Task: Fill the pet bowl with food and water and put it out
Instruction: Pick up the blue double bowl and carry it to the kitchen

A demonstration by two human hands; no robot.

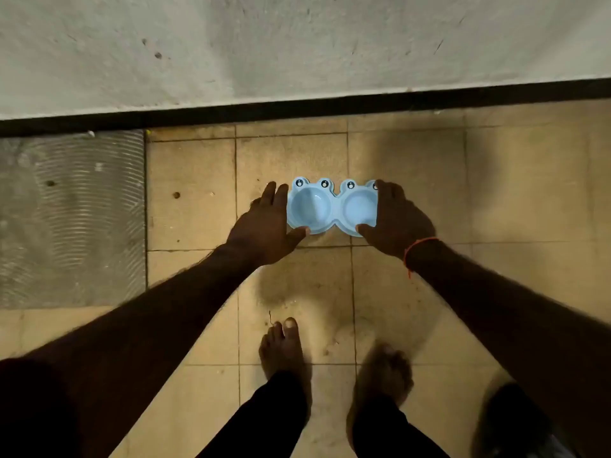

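The person stands barefoot on the tiled floor [413, 180] and reaches down with both arms to a pale blue double pet bowl [332, 208]. The bowl sits on, or just above, the floor near the dark skirting [297, 109] at the foot of the wall; whether it touches the tiles cannot be told from this view.

The left hand [264, 226] takes the bowl's left end, fingers reaching along the far side and thumb hooked on the near edge. The right hand [395, 219] does the same at the right end, fingers over the far corner and thumb on the near rim. Both hands grip the bowl between thumb and fingers.

Both wells look bare: no kibble shows, and no water can be made out, though the glare makes the right well hard to judge. So this reads as the start of the task, picking the empty bowl up for filling, rather than setting it out. The next move calls for a level two-handed lift and a carry to food and a tap.

The bowl is one moulded plastic piece with two round wells side by side and a frog-like outline, four bulging cartoon eyes along its far edge. It looks light and rigid.
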